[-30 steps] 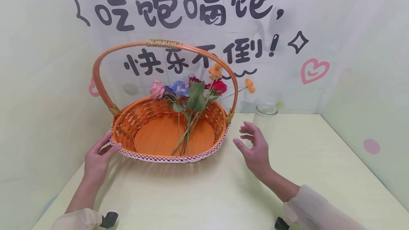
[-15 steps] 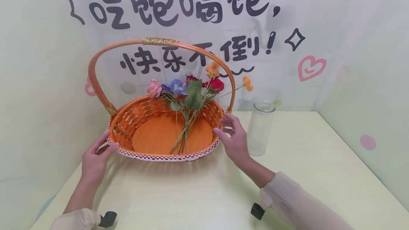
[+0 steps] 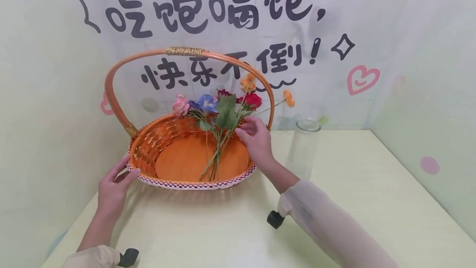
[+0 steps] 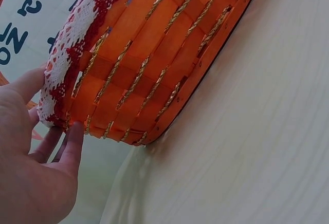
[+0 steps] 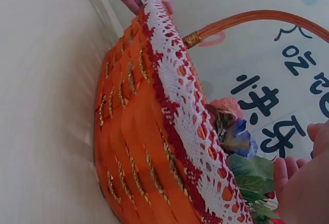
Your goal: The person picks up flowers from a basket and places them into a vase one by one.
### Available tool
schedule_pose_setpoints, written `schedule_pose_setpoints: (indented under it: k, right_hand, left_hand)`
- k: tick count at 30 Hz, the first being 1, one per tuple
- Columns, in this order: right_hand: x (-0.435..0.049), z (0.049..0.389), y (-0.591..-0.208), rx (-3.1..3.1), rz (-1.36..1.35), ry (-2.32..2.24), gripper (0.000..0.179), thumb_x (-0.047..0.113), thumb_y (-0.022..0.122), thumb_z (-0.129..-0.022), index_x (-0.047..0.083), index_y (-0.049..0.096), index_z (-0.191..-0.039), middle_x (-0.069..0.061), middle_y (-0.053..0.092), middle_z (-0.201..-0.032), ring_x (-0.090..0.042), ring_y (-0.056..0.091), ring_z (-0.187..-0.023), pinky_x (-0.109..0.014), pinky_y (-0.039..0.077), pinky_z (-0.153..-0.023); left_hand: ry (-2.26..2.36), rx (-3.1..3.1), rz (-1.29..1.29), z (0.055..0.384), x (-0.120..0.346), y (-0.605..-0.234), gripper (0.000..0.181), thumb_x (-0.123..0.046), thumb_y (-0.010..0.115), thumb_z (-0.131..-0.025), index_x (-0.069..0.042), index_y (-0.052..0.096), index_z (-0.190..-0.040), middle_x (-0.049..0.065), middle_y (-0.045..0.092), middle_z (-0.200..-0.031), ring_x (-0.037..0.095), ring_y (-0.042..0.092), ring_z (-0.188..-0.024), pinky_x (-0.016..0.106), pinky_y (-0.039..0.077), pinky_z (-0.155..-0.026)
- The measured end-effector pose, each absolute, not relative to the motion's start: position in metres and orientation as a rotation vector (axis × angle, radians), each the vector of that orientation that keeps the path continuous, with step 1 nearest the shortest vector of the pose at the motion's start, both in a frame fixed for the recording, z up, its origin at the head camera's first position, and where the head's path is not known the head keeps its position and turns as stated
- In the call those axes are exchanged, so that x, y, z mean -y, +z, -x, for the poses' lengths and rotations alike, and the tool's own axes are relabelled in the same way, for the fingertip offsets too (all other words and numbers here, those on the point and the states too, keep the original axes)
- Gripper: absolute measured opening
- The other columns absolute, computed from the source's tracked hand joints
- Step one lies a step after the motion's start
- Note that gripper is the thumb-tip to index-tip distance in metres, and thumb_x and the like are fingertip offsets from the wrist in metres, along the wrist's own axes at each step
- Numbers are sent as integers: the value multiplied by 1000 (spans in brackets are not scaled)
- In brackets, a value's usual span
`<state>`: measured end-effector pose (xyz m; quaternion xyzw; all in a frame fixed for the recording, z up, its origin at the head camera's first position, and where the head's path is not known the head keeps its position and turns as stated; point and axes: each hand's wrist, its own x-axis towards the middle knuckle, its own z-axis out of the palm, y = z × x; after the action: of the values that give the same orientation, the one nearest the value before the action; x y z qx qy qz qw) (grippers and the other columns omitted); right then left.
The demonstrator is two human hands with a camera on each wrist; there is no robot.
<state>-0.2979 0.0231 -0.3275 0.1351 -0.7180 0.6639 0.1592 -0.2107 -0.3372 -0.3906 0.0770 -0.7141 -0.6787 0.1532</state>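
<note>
An orange woven basket (image 3: 178,184) with a tall arched handle and red-and-white lace rim stands on the table. My left hand (image 3: 113,191) grips its left rim; in the left wrist view, the thumb lies on the lace and the fingers sit against the woven side. Inside the basket lean artificial flowers (image 3: 208,103), pink, blue, red and orange, their green stems crossing over the bottom. My right hand (image 3: 258,144) reaches over the right rim, beside the stems and leaves. In the right wrist view its thumb and fingers are apart, near the green leaves (image 5: 252,175).
A clear glass vase (image 3: 303,148) stands upright on the table, right of the basket. Pale walls with printed black lettering enclose the table (image 3: 372,202) at the back and both sides. One orange flower (image 3: 289,98) sticks out past the handle.
My right hand has moved left, from open space beside the vase to over the basket's right rim and beside the stems. The left hand stays on the rim.
</note>
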Motion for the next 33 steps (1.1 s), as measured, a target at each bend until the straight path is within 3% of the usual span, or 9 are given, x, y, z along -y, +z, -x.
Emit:
schedule_pose_setpoints:
  k: [9,17,25,33]
  right_hand:
    - [-2,316,-326,2026,-194,2136,39,16,66,-77,13,49,-113,-9,56,-91,-26,57,-81,-34,52,-66]
    - [14,329,-327,2079,-30,2430,45,12,62,-80,3,44,-120,-13,54,-98,-34,53,-95,-35,51,-69]
    - [20,341,-331,2172,72,2442,43,10,61,-81,0,44,-119,-14,51,-103,-34,52,-97,-33,51,-67]
    - [34,350,-346,2324,149,2454,44,4,63,-78,-7,46,-117,-16,54,-102,-31,56,-92,-40,48,-76]
  left_hand:
    - [-1981,2013,-217,211,335,-390,60,-19,65,-77,-21,38,-131,2,30,-135,5,46,-100,11,44,-73]
    - [-1991,1996,-214,210,335,-392,60,-18,65,-77,-21,39,-131,1,30,-135,5,46,-99,10,44,-70]
    - [-1970,2007,-215,215,337,-398,60,-20,66,-76,-22,40,-130,1,33,-134,7,46,-101,12,44,-74]
    - [-1963,1957,-206,212,336,-399,58,-16,66,-76,-19,42,-129,2,35,-132,5,49,-98,12,45,-71]
